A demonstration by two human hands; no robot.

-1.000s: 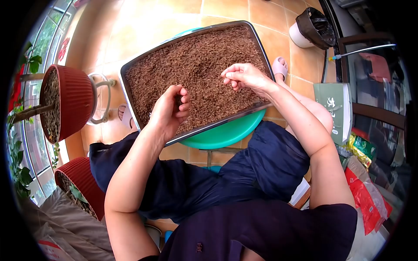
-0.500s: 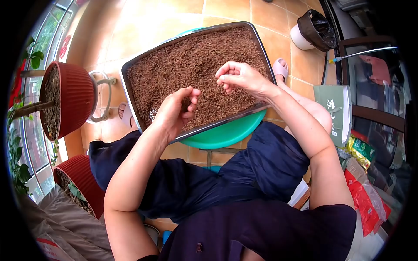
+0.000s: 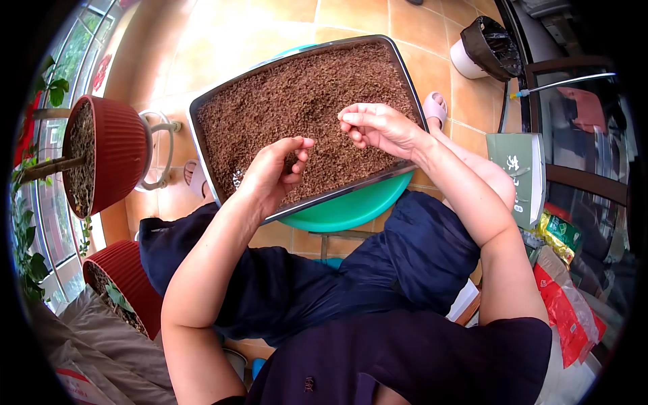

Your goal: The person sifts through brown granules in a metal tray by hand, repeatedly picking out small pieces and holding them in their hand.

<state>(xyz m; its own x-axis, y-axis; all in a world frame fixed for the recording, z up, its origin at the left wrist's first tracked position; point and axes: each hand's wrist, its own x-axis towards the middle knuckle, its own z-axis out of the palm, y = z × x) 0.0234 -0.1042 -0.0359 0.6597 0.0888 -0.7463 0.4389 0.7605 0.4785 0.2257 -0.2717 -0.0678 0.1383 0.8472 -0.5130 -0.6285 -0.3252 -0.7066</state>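
Note:
A wide dark tray (image 3: 341, 192) full of brown, coarse loose material (image 3: 297, 88), like husks or coarse soil, lies before me on a green round basin (image 3: 354, 208). Above the tray's near left part is my left hand (image 3: 275, 169), thumb and fingertips pinched together. My right hand (image 3: 378, 128) hovers over the right half, its thumb and forefinger also closed in a pinch. Whatever either pinch holds is too small to make out. Beside my left wrist, a small whitish patch (image 3: 237, 177) shows in the tray's corner.
Red ribbed plant pots (image 3: 111, 155) stand on the left by the window, one on a white stand (image 3: 162, 152). A lined bin (image 3: 472, 57) is at upper right. On the right are a green bag (image 3: 513, 179) and a red packet (image 3: 567, 314).
My right hand has shifted slightly right and down, with its fingers turned a little. The left hand has barely moved. A shallow dip shows in the brown material near the middle.

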